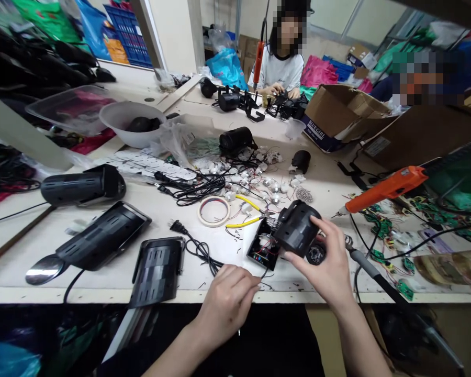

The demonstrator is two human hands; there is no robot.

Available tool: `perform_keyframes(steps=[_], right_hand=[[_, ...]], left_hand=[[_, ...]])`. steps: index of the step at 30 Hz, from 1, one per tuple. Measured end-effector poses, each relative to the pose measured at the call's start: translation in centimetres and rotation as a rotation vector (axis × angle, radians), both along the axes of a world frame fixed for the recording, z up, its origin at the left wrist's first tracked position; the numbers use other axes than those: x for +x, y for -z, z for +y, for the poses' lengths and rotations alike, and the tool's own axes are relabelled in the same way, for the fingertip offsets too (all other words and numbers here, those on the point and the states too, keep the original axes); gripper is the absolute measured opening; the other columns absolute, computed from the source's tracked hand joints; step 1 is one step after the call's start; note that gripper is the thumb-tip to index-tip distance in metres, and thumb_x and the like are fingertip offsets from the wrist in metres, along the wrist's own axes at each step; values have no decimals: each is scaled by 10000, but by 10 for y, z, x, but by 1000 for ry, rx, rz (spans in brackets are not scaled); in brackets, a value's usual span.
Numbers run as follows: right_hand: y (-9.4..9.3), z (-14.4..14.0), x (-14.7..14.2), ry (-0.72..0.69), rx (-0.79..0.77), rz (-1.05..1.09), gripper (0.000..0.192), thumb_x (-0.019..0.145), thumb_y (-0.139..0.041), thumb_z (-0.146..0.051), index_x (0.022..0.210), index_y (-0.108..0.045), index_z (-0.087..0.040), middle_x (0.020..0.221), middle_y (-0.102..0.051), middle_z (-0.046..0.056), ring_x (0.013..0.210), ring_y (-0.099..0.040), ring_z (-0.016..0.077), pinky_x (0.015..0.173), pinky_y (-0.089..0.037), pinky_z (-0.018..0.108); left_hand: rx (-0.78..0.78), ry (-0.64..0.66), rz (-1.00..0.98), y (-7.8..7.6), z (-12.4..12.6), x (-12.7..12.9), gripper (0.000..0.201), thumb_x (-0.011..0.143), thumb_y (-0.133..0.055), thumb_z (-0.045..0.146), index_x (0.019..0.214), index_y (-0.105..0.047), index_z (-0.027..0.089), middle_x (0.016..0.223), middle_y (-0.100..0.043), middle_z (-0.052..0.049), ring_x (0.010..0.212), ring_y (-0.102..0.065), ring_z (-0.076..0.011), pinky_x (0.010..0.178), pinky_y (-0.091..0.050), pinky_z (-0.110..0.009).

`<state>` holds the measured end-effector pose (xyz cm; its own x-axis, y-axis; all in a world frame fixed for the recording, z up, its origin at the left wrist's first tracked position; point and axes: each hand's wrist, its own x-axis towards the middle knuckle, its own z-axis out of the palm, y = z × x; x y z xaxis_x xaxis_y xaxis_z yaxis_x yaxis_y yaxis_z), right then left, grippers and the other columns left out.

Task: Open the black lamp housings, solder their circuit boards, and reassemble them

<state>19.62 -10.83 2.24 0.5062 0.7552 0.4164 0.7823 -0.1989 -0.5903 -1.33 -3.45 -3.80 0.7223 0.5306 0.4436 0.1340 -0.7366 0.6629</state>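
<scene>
In the head view, my right hand [332,262] grips a black cylindrical plastic housing [298,229] between thumb and fingers, tilted above the table. Just left of it, an open black shell [264,246] shows wiring and a small board inside. My left hand [230,296] is closed in a pinch at the table's front edge, on a thin black cord [264,273] by the shell. Behind the shell lie yellow-handled cutters [245,222]. A coiled power cord with plug [198,246] rests left of the shell. A round black part [316,252] sits partly behind my right hand.
Several black slotted housings [157,269] lie at left. A masking tape roll [214,211] and small motors [275,186] occupy the middle. An orange electric screwdriver [388,188], a soldering iron [367,264] and green circuit boards [382,225] are at right. Another person [284,68] sits opposite.
</scene>
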Motion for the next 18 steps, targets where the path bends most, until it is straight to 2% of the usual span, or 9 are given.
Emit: perform_keyframes(steps=[3,9,12,15,18], right_hand=[[0,-7,8,33,13,-18,674,769,-746,-470,1359,-498,-258,1354,-457,130,1301,-466,326,991,-514,514],[10,-22,6,13,-81,-84,696,762,-750,-455,1371,-478,-256,1382,-429,146,1286,-473,354,1003,-493,569],[15,-37,-5,-32,-97,-145,654,804,-715,-414,1381,-453,-251,1395,-415,152,1319,-439,367,1044,-451,593],[20,-53,-21,-69,-133,-183,605,844,-667,-364,1389,-427,-253,1417,-381,165,1306,-448,372,1027,-462,596],[30,-64,-30,-59,-168,-211,571,861,-638,-327,1385,-422,-260,1433,-354,171,1295,-448,385,989,-488,601]], left_hand=[[0,2,-13,0,0,1,150,928,-546,109,1007,-636,199,825,-677,-34,755,-605,-173,720,-485,-327],[-66,-28,-91,-10,7,0,85,934,-573,140,960,-641,182,814,-674,-34,760,-624,-155,708,-506,-286],[-83,-100,-86,-23,30,1,91,945,-558,162,956,-648,178,850,-684,-46,809,-647,-159,731,-519,-273],[-35,-163,-35,-39,65,18,110,942,-554,200,955,-662,183,876,-691,-49,844,-661,-181,761,-521,-298],[13,-46,83,-53,99,51,136,907,-571,172,985,-681,183,963,-698,-63,933,-657,-211,839,-520,-345]])
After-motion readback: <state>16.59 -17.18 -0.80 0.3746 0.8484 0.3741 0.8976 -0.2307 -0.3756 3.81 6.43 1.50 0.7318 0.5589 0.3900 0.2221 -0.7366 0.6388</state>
